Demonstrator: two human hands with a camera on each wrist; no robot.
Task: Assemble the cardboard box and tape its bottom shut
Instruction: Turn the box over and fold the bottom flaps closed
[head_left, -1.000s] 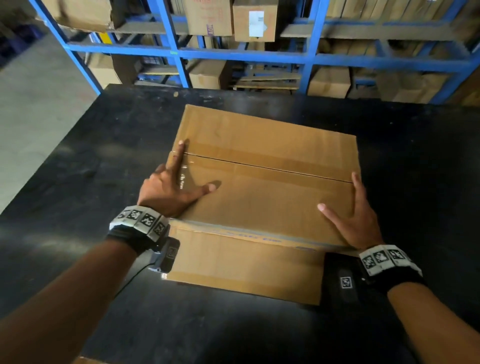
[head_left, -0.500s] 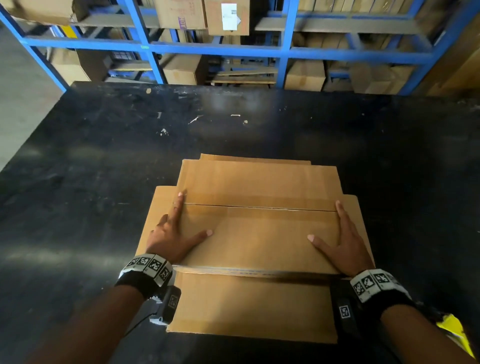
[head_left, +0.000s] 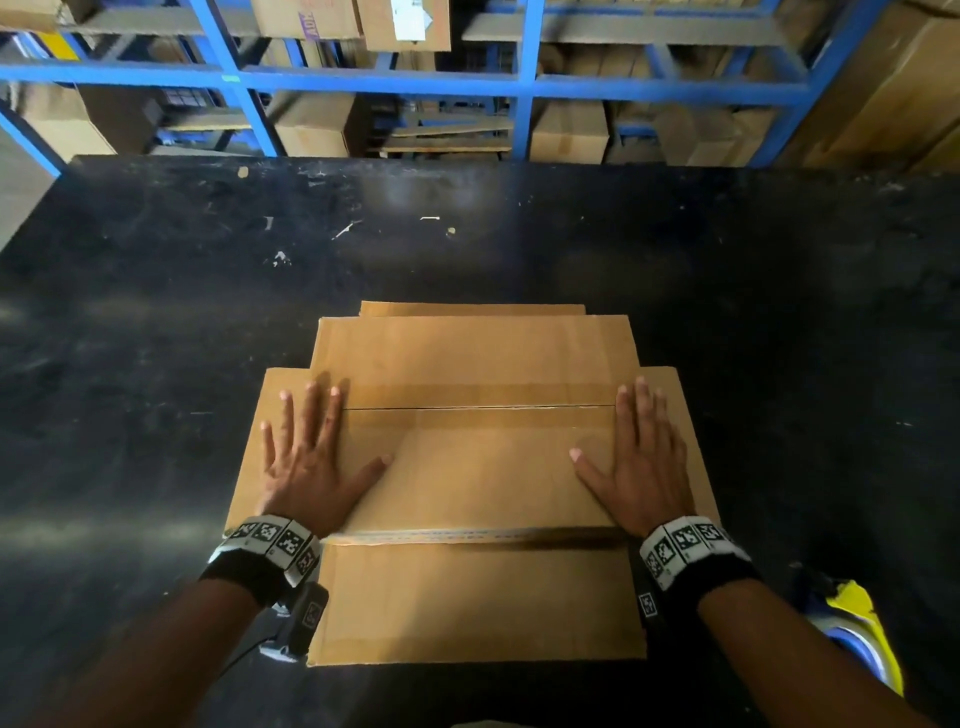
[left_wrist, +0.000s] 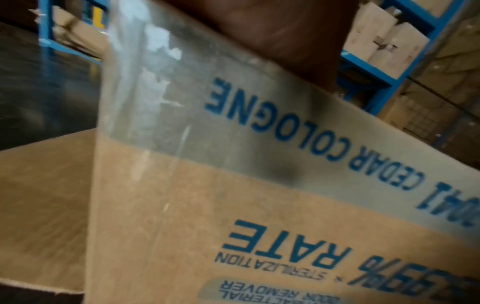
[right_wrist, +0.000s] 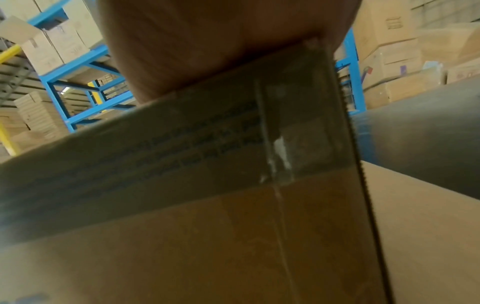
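A brown cardboard box stands upside down on the black table, its two long bottom flaps folded shut and meeting at a seam across the middle. Outer flaps splay flat on the table around it. My left hand lies flat, fingers spread, on the box's left end across the seam. My right hand lies flat on the right end the same way. In the left wrist view the box wall carries blue print and old clear tape. The right wrist view shows the box wall with old tape.
The black table stretches wide to the left, right and far side, with small scraps on it. Blue shelving full of cartons stands behind the table. A yellow and blue object sits at the lower right, partly hidden by my right arm.
The box has come down from a tilt to sit flat and nearer to me. Both hands have spread flat on its ends, fingers pointing away from me.
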